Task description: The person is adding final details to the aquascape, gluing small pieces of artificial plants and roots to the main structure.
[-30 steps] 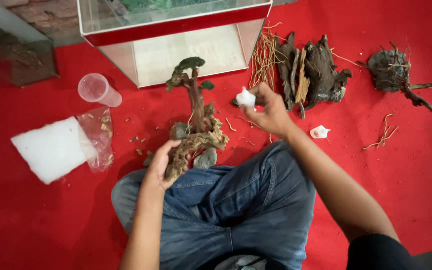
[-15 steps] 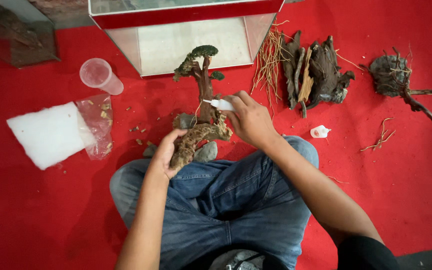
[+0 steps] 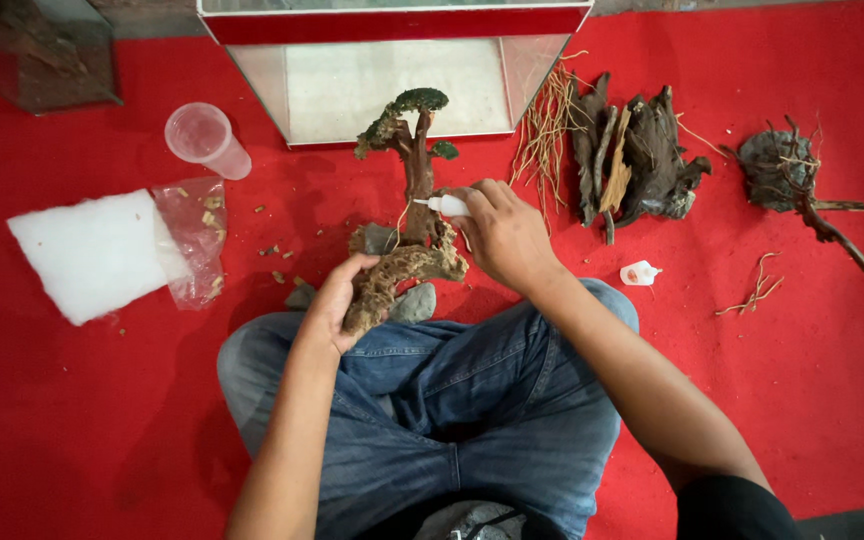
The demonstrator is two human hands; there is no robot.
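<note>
- I sit cross-legged on the red floor mat [image 3: 72, 420], my jeans [image 3: 452, 400] nearest to me.
- My left hand [image 3: 337, 300] rests just past my knee, its fingers [image 3: 352, 268] clenched around the lower end of the driftwood tree [image 3: 407, 255], which stands upright on the mat with grey stones [image 3: 414, 302] at its foot.
- My right hand [image 3: 502, 235] is on the right side of the trunk, fingers grasping a small white glue bottle [image 3: 447, 205]; its thin nozzle points left and touches the trunk about halfway up.
- The tree's branches carry green moss tufts [image 3: 420, 100] at the top, close to the tank.
- To my right a small white cap [image 3: 640, 272] lies on the mat, with loose thin roots [image 3: 757, 288] beyond it.
- To my left lie a white filter pad [image 3: 92, 255] and a clear plastic bag [image 3: 197, 240] with wood crumbs, touching each other.
- Farther out: a clear plastic cup [image 3: 207, 140] on its side, a pile of dark driftwood pieces [image 3: 632, 160], and a rooty stump [image 3: 787, 175].
- Farthest stands a glass tank [image 3: 392, 25] with a red rim.
</note>
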